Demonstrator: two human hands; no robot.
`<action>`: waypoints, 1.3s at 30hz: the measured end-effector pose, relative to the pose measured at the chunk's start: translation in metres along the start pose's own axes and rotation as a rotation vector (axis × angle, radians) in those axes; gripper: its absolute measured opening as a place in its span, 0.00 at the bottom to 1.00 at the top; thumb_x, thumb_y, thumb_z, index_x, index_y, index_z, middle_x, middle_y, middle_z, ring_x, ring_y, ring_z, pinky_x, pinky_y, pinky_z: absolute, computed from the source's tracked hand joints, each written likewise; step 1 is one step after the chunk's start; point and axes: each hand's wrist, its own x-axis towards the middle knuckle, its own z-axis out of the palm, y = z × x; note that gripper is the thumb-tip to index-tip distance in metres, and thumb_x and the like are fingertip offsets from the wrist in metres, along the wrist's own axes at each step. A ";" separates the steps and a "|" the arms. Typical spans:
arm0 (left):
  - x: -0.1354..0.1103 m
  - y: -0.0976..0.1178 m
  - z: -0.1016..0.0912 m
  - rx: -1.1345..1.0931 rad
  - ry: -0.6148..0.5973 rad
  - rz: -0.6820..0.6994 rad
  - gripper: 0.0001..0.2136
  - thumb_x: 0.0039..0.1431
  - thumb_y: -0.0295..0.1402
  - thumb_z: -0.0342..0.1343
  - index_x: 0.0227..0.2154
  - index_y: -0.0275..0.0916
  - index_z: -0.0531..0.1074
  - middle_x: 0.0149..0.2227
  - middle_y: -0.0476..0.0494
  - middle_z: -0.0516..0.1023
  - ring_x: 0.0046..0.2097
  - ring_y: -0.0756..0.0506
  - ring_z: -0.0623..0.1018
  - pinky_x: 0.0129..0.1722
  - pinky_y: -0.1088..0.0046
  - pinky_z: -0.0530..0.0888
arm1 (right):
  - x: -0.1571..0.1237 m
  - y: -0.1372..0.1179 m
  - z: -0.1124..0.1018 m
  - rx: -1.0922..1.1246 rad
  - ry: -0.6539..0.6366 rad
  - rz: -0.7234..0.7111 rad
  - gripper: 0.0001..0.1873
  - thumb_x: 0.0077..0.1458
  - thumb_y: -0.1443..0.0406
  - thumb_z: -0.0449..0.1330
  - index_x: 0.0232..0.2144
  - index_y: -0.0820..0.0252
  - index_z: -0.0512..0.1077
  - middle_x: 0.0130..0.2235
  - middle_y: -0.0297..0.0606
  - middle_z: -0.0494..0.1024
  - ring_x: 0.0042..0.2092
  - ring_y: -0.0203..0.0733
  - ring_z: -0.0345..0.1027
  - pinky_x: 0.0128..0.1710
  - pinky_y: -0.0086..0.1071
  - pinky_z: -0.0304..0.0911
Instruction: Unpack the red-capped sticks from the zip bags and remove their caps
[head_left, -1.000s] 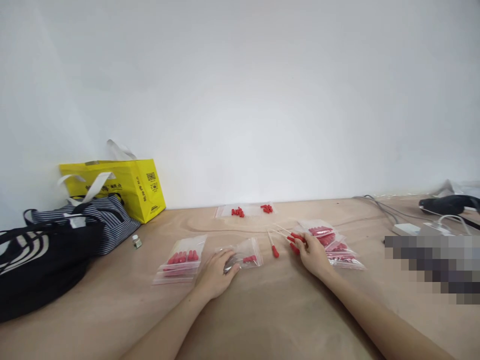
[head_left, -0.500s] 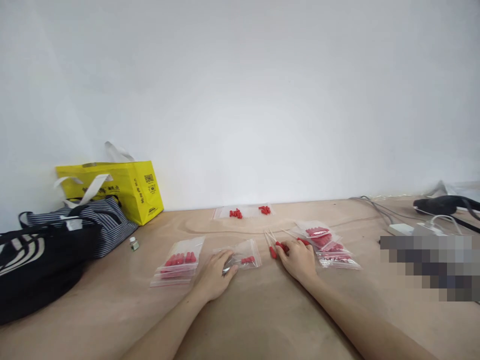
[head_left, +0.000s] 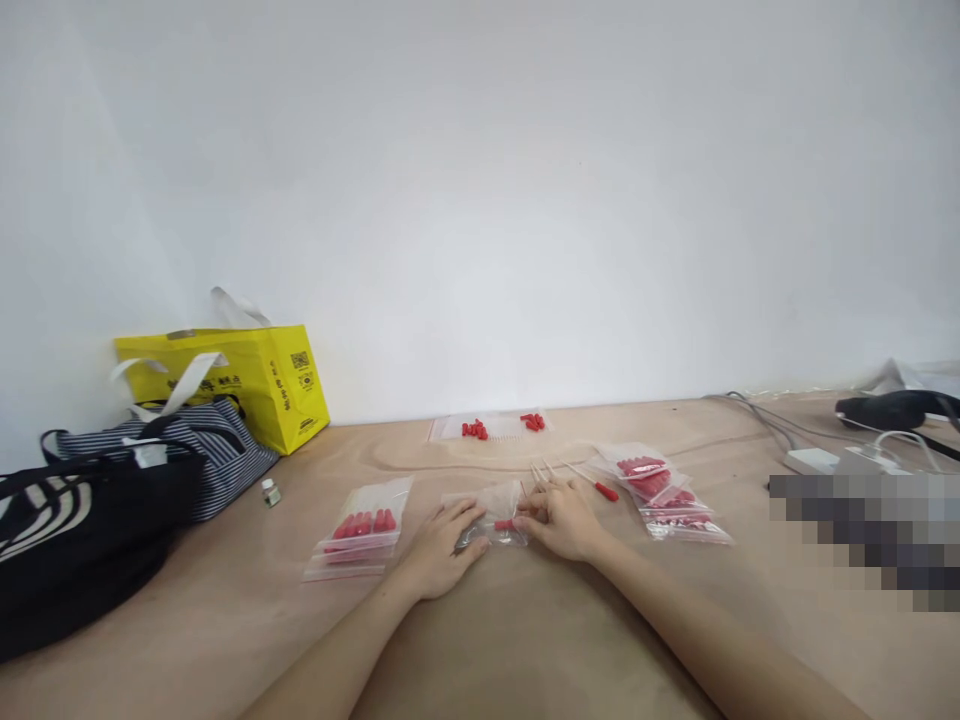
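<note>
My left hand (head_left: 450, 545) lies on the left part of a clear plastic bag (head_left: 491, 500), fingers spread and thumb stretched out. Inside the bag is a small red piece (head_left: 502, 524). At the bag's right edge, my right hand (head_left: 562, 518) has its fingers and thumb drawn together close to the red piece; what they hold is hidden. Thin pale shafts (head_left: 550, 469) stick out beyond the right hand, their other ends covered by it. Just right of that hand rests a red-handled screwdriver-like tool (head_left: 606, 491), with a thin pale shaft.
Bags of red pieces lie left (head_left: 367, 523) and right (head_left: 649, 478). Farther back is a flat bag (head_left: 499, 427) with small red pieces on it. A yellow bag (head_left: 289, 380), striped bag (head_left: 232, 450), black bag (head_left: 90, 550) and small bottle (head_left: 271, 492) stand left; cables (head_left: 757, 410) run right.
My right hand has moved left from the red-handled tools to the bag's right edge. The left hand stays on the bag. The right-hand tool's red handle now shows fully.
</note>
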 end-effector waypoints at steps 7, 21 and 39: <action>-0.001 -0.001 0.002 0.005 -0.021 -0.018 0.23 0.56 0.45 0.41 0.53 0.41 0.58 0.57 0.44 0.57 0.58 0.45 0.57 0.56 0.61 0.52 | 0.005 0.002 0.008 -0.023 -0.085 -0.114 0.04 0.48 0.65 0.56 0.24 0.56 0.71 0.31 0.31 0.72 0.38 0.38 0.62 0.37 0.31 0.46; 0.002 -0.006 0.005 -0.011 0.090 -0.029 0.17 0.58 0.37 0.40 0.46 0.42 0.67 0.53 0.44 0.65 0.54 0.46 0.63 0.54 0.64 0.58 | -0.029 0.048 -0.001 0.285 0.560 0.098 0.13 0.52 0.58 0.50 0.30 0.60 0.69 0.28 0.36 0.74 0.30 0.38 0.65 0.32 0.31 0.57; -0.008 -0.012 -0.066 0.154 0.501 -0.428 0.20 0.57 0.38 0.34 0.25 0.36 0.70 0.23 0.43 0.74 0.29 0.44 0.73 0.29 0.73 0.66 | -0.019 0.012 0.012 -0.057 0.450 0.037 0.08 0.51 0.64 0.50 0.27 0.58 0.68 0.27 0.35 0.73 0.34 0.39 0.61 0.39 0.34 0.44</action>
